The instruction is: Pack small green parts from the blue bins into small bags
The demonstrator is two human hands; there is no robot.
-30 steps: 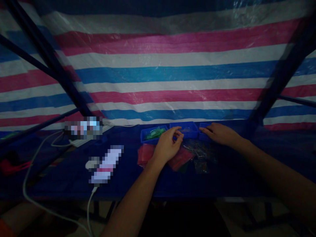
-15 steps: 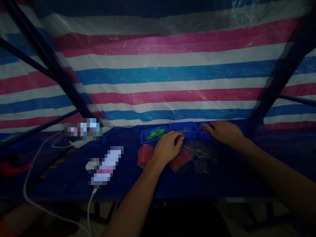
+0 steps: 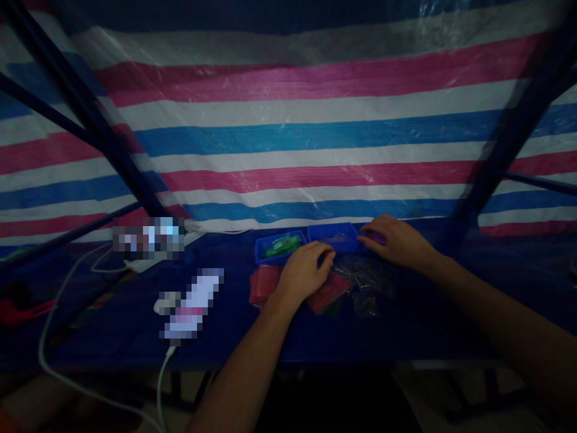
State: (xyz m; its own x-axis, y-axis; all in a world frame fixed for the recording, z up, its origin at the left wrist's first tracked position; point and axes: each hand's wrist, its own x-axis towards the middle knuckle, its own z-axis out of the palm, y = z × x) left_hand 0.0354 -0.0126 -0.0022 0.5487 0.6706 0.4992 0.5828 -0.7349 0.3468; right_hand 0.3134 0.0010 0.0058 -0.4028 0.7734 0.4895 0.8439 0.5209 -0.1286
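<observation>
My left hand [image 3: 304, 270] rests on the dark blue table over red plastic bags [image 3: 265, 282], its fingers curled together just in front of a blue tray [image 3: 332, 236]. What it pinches, if anything, is too dark to make out. My right hand [image 3: 396, 240] lies over the rightmost blue tray, fingers bent down into it and covering most of it. A third blue tray [image 3: 277, 246] on the left holds green pieces. Clear small bags [image 3: 365, 279] lie between my hands.
A striped red, white and blue tarpaulin [image 3: 297, 132] hangs behind the table. Dark metal frame bars [image 3: 90, 114] slant at left and right. A white cable [image 3: 58, 361], a blurred-out object [image 3: 192, 304] and a power strip lie on the left of the table.
My left hand has drawn back slightly from the middle tray and curled tighter. My right hand has slid a little leftward over the right tray.
</observation>
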